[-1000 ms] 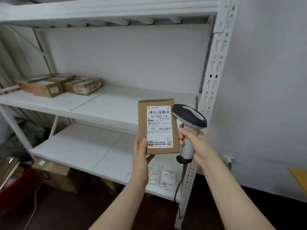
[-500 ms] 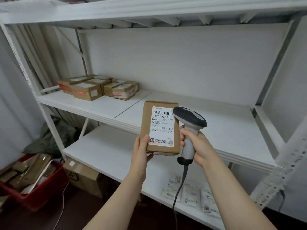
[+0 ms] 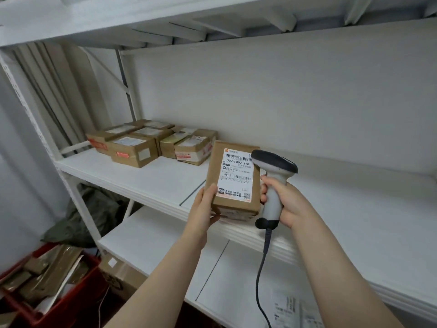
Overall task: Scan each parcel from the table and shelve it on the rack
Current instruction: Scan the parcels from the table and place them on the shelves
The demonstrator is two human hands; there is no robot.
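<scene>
Brown cardboard fills your left hand (image 3: 205,209): its fingers curl round the parcel (image 3: 233,179), label facing you, while your right hand (image 3: 287,204) grips the scanner (image 3: 272,183) just beside it. Scanning looks underway; next, likely set it beyond your fingers by the shelved boxes (image 3: 151,144).

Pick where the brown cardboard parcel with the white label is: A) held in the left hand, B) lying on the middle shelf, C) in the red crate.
A: the left hand grips the brown cardboard parcel with the white label by its lower corner, beside the grey handheld scanner in the right hand.
</scene>
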